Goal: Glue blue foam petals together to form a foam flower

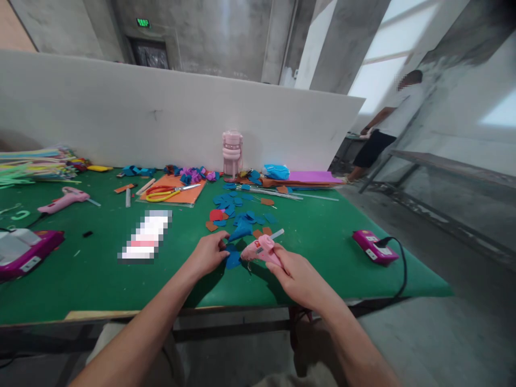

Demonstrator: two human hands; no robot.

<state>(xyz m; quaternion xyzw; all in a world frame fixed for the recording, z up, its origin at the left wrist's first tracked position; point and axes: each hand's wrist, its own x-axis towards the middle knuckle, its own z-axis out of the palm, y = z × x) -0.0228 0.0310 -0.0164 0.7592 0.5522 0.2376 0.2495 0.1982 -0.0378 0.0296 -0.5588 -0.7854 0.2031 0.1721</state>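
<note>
My right hand (296,271) is wrapped round the handle of a pink hot glue gun (258,249), a clear glue stick (277,234) poking out of its back end. The gun's nozzle points left and down, close by a blue felt piece (233,259). That piece is pinched at its left edge by my left hand (208,252), just above the green table. Right behind the fingertips lies a blue cone-shaped piece (242,230). More blue cut pieces (226,202), a red piece (216,215) and several brown pieces (212,226) are scattered beyond.
Orange-handled scissors (165,192) lie on an orange sheet (189,196). A pink bottle (232,153) stands against the white board (161,115). Another pink glue gun (64,200) and power strips (374,247) rest on the green table (314,231). A person (387,123) stands far right.
</note>
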